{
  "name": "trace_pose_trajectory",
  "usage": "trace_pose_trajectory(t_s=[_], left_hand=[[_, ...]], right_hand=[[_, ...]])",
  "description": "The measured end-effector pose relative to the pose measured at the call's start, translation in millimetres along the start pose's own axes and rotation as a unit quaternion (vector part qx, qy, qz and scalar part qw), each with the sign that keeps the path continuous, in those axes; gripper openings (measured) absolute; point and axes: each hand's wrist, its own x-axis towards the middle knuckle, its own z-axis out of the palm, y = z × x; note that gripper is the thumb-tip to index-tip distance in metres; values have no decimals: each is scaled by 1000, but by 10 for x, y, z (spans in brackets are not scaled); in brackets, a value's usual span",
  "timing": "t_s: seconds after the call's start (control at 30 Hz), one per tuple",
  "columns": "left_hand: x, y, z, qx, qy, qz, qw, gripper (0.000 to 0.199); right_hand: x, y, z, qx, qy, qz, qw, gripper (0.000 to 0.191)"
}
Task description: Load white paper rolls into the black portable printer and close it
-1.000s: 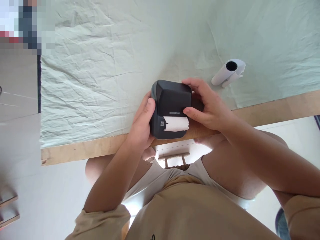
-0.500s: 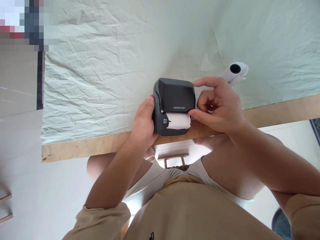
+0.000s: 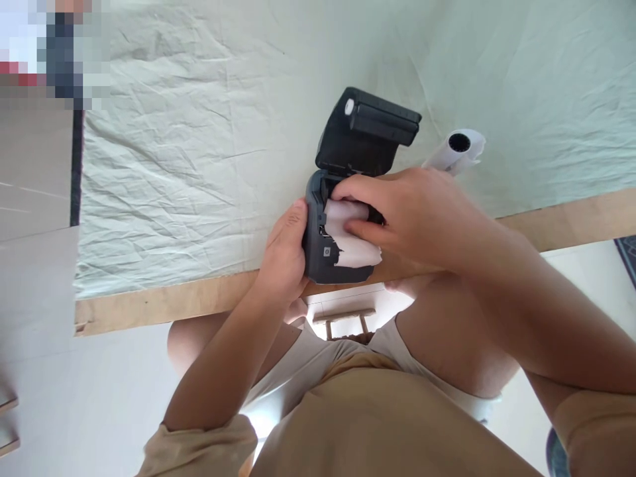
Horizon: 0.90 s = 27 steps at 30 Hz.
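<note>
A small black receipt printer (image 3: 314,255) stands at the table's near edge with its lid (image 3: 368,129) swung up. My left hand (image 3: 284,248) grips its left side, thumb along the casing. Inside the printer's bay sits a paper roll (image 3: 342,212), its torn end hanging over the front. My right hand (image 3: 397,205) reaches into the bay from the right, thumb and fingers closed around the roll. The fingertips at the roll's far side are partly hidden. Just beyond that hand lies another white paper roll (image 3: 440,154) with a black core, its loose end ragged.
A pale green wrinkled cloth (image 3: 199,132) covers the table, whose bare wooden edge (image 3: 163,298) faces me. My legs are under that edge, with a wooden stool-like frame (image 3: 344,317) on the floor between them. A blurred patch hides the upper left corner.
The printer's lid was closed and now stands raised. My right hand has moved left, from beside the lid into the bay and onto the paper roll. My left hand keeps its hold.
</note>
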Motion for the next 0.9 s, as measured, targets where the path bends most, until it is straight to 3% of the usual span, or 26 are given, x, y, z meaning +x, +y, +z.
trace_pose_trajectory(t_s=[0.1,0.2,0.33,0.4,0.5,0.7,0.83,0.9], left_hand=[[-21,43,22,-10,-67,-35,997,48],[-35,73,38,-34,-98,-31,994,55],[-33,75,29,-47,-109,-31,992,58],[-33,74,26,-50,-104,-32,993,59],[-35,84,37,-56,-98,-40,993,60],[-44,105,60,-65,-89,-49,993,60],[-51,104,44,-55,-92,-55,993,62],[-53,101,36,-55,-93,-51,993,62]], right_hand=[[-69,50,-94,99,25,-46,994,22],[-186,177,-166,274,89,-66,955,21],[-258,394,-99,474,225,92,846,13],[-271,486,19,494,221,148,828,21],[-316,563,194,460,198,156,851,30],[-352,586,253,244,110,44,962,28],[-294,606,297,157,128,47,978,20],[-305,588,302,122,120,59,984,26]])
